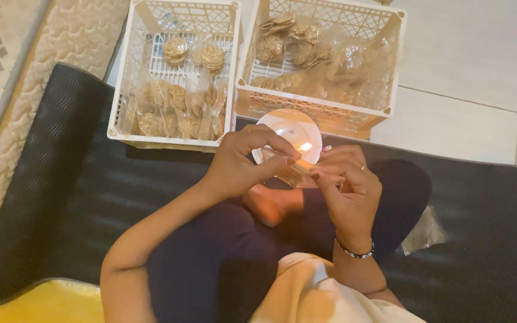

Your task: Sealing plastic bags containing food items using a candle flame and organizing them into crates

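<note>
Black ribbed mat (61,197) on pale floor tiles (468,60); two white crates (234,90) at twelve o'clock. Left hand (240,164) and right hand (348,188) pinch a clear plastic packet (291,173) beside a small flame (304,146)

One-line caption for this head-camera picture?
Both hands hold a clear packet by a small flame, two white crates of packed biscuits behind.

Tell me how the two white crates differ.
The left crate holds small packets stood in rows along its near side, its far end mostly bare; the right crate is filled with looser bags and stacked round crackers. The left sits square, the right turned slightly. Both are white lattice plastic holding round crackers.
</note>
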